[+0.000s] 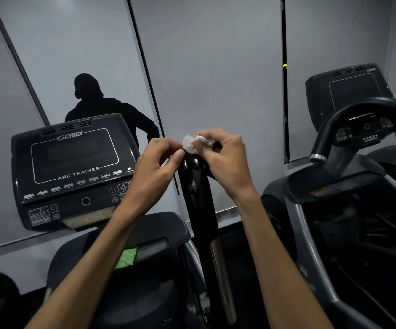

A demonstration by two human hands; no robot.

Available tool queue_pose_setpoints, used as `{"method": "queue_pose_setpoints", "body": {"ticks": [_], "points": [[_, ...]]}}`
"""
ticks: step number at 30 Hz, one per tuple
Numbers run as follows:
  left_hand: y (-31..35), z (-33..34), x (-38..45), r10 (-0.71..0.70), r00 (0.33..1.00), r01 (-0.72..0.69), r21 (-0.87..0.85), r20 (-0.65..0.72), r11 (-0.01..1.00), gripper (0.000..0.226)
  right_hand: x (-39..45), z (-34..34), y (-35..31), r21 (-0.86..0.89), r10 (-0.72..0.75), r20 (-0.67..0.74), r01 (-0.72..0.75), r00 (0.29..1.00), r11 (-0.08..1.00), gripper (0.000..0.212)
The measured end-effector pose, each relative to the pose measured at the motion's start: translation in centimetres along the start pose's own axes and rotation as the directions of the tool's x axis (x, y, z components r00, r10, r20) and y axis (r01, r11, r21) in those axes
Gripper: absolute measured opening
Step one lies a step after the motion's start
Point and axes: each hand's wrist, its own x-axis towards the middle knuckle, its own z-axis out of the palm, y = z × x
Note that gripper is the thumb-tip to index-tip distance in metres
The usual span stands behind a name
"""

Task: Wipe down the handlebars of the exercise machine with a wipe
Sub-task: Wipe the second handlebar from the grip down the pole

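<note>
At the frame's centre, a crumpled white wipe (pixel 192 144) sits on the top of the black upright handlebar (pixel 195 184). Left hand (pixel 155 166), at nine o'clock of the wipe, and right hand (pixel 225 160), at three o'clock, both pinch it, fingers curled. Judged progress: early; the wipe is at the tip only, the shaft below looks untreated, and no other handlebar of this machine shows. Console (pixel 73 167) at nine o'clock; neighbouring machine (pixel 348 167) at three o'clock.
</note>
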Motion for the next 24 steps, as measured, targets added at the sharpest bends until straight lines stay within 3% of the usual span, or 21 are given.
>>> {"method": "queue_pose_setpoints", "body": {"ticks": [4, 9, 14, 16, 20, 24], "points": [[0.0, 0.1, -0.1, 0.006, 1.000, -0.006, -0.036, -0.008, 0.999, 0.015, -3.0, -1.0, -0.3, -0.133, -0.165, 0.059, 0.171, 0.985, 0.976, 0.008], [0.1, 0.0, -0.1, 0.001, 1.000, -0.001, -0.023, -0.004, 1.000, 0.017, -2.7, -1.0, 0.4, -0.029, -0.041, -0.064, 0.040, 0.997, 0.999, 0.007], [0.1, 0.0, -0.1, 0.017, 1.000, -0.017, -0.010, -0.006, 1.000, 0.016, -2.1, 0.2, -1.1, -0.156, -0.182, -0.006, 0.179, 0.983, 0.971, 0.011], [0.1, 0.0, -0.2, 0.028, 1.000, -0.028, -0.016, -0.005, 0.999, 0.021, -3.7, -0.6, -0.4, -0.129, -0.187, 0.012, 0.187, 0.982, 0.974, 0.011], [0.1, 0.2, -0.2, 0.022, 0.999, -0.022, 0.019, -0.030, 1.000, 0.018, -3.1, -1.3, 0.4, 0.001, -0.056, -0.034, 0.056, 0.998, 0.998, 0.011], [-0.2, 0.2, -0.1, 0.013, 0.999, -0.012, 0.045, -0.034, 0.999, 0.009, -0.6, 0.3, -1.1, -0.142, -0.116, -0.014, 0.113, 0.993, 0.983, 0.006]]}}
